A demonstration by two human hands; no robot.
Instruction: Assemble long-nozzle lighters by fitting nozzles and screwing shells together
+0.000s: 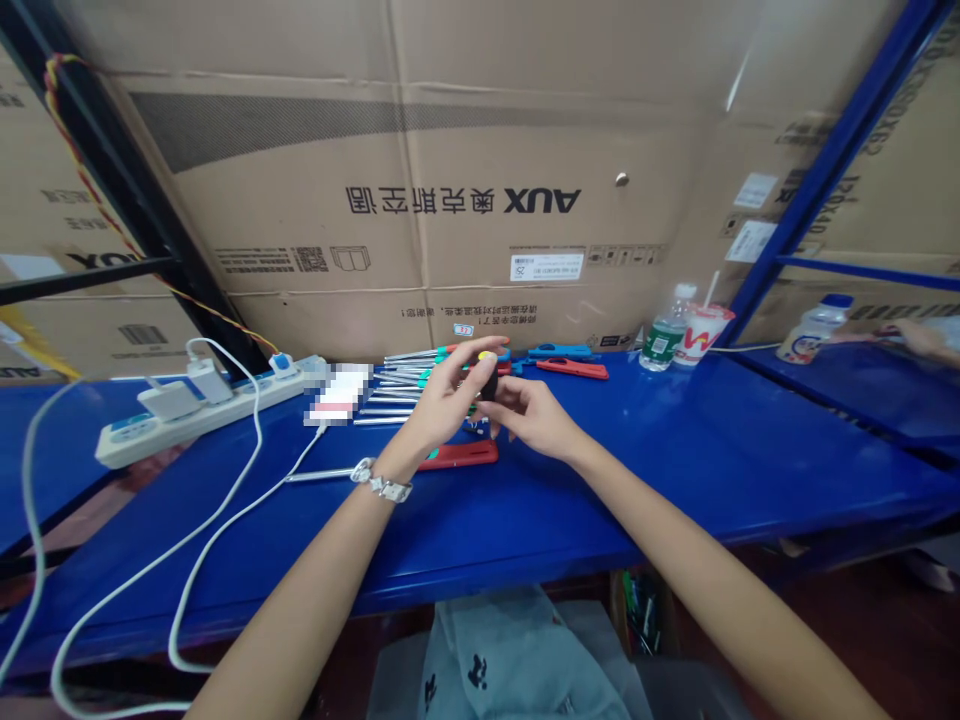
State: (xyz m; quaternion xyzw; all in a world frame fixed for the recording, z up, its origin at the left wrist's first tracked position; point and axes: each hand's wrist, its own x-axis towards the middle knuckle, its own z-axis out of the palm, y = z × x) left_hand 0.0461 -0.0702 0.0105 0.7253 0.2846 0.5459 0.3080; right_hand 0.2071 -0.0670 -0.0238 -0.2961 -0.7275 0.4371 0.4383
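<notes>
Small black piece [490,386] with a yellow top is worked over the middle of the blue counter [660,480], pinched by the closed fingertips of the right hand [538,412]; the left hand [448,396] curls half-open around it, its hold partly hidden. Handling appears under way, the piece not yet set down; how much remains cannot be told. Metal-shafted tools [390,401] lie left, a red-handled tool [461,455] nearer, with open room rightward before the bottle [663,342] and toward the near edge.
</notes>
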